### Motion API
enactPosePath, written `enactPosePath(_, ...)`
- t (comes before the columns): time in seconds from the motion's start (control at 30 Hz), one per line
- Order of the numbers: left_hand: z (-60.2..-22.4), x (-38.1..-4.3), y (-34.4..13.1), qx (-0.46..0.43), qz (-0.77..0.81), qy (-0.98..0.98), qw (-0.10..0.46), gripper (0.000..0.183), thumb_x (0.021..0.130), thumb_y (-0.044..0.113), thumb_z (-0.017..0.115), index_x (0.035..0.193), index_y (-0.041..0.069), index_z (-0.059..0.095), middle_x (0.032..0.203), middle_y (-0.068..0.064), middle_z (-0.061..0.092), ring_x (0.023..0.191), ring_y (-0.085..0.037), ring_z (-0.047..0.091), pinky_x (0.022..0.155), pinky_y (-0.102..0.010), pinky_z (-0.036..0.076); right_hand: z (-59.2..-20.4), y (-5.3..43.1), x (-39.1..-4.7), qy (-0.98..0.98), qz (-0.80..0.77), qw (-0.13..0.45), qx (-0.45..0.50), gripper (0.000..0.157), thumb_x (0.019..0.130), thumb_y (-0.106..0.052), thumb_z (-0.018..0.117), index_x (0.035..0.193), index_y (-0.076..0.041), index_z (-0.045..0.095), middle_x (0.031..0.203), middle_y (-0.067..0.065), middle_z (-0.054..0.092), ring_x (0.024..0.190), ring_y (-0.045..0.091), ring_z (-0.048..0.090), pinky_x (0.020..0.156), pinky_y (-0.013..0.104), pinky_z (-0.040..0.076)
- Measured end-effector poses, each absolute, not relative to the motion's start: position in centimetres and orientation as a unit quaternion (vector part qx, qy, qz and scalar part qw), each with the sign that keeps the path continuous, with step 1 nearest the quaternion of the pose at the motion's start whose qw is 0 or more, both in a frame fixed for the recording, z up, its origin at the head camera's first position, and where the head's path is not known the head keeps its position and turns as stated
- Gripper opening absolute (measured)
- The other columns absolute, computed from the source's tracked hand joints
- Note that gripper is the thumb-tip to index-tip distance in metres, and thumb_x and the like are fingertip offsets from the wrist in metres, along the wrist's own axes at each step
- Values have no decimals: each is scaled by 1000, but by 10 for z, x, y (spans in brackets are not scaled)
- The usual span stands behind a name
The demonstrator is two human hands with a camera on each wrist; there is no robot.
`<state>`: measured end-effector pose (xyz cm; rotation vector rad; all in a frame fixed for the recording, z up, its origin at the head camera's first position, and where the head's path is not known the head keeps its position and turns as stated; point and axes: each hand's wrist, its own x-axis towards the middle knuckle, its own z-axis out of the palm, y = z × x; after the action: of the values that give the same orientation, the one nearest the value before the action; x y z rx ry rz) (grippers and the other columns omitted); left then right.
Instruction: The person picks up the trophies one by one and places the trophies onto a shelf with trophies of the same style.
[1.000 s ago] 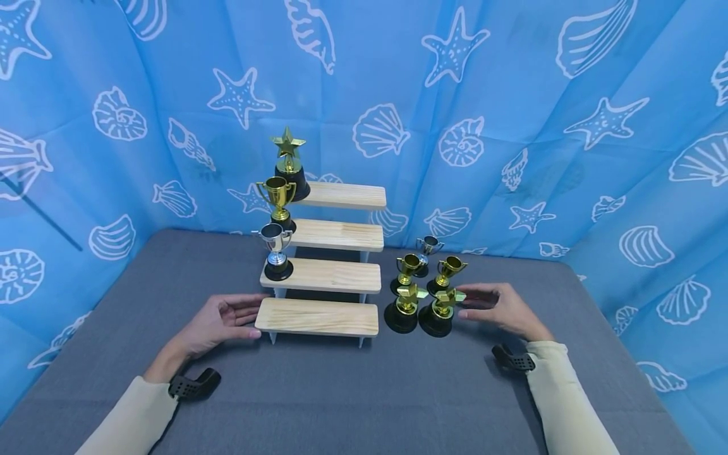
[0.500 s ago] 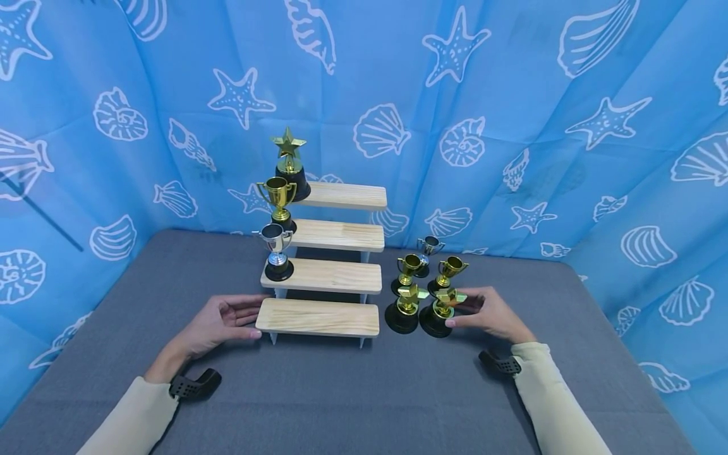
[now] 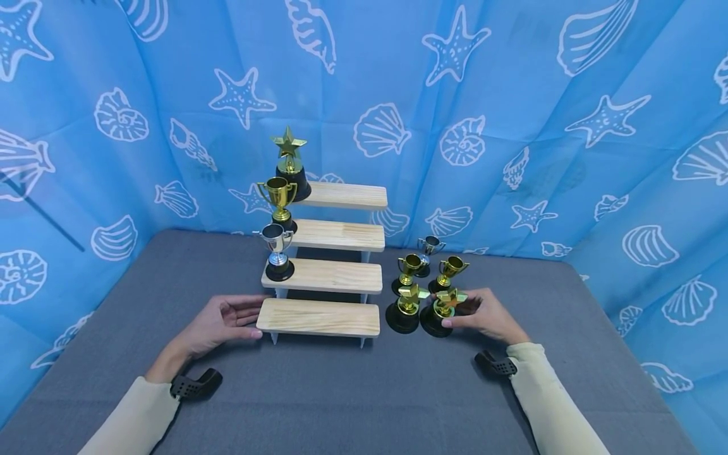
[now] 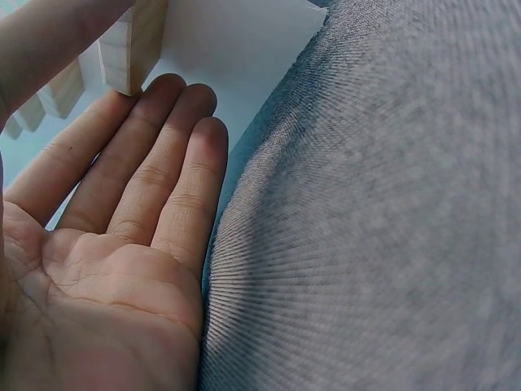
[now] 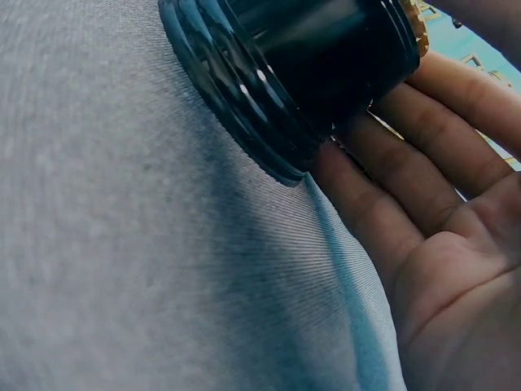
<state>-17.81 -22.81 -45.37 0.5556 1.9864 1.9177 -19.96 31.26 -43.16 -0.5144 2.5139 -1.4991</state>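
My left hand [image 3: 218, 325] is at the left end of the lowest step of a wooden display stand [image 3: 318, 317]. Its fingers are straight, and in the left wrist view the fingertips meet the step's wooden end [image 4: 134, 49]. My right hand [image 3: 483, 316] grips the black base of a gold star trophy [image 3: 443, 309], thumb at the front and fingers behind. That trophy stands upright on the table; its base [image 5: 317, 57] fills the top of the right wrist view. Another gold star trophy [image 3: 405, 309] stands just left of it.
Behind the star trophies stand two gold cups [image 3: 408, 268], [image 3: 450, 268] and a silver cup [image 3: 429, 246]. On the stand's left side are a silver cup [image 3: 277, 243], a gold cup [image 3: 279, 196] and a star trophy [image 3: 290, 161]. A blue curtain [image 3: 364, 76] hangs behind the grey table [image 3: 364, 404].
My right hand has moved left from beside the front right star trophy and closed round its base. The left hand and the trophies have stayed in place.
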Motion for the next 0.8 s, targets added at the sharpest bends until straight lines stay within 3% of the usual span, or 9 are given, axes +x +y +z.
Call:
enactPosePath(0.13,-455,-178,-229,195,671,696,163,77,81,-8,79,143,-21,36,145,-41,41,120,-10,62,102,-30,52,-433,313,-200,846,-500,89,-164,29,80,-7,86,102,6,73,92,7,74,78,16,68,71,26,61)
enactPosePath(0.8,-456,-179,-230,195,668,700,161,76,82,-7,79,144,-20,36,145,-40,41,120,-11,62,102,-30,52,-441,314,-201,834,-514,85,-180,25,81,-4,85,101,6,74,90,5,75,78,14,67,69,25,60)
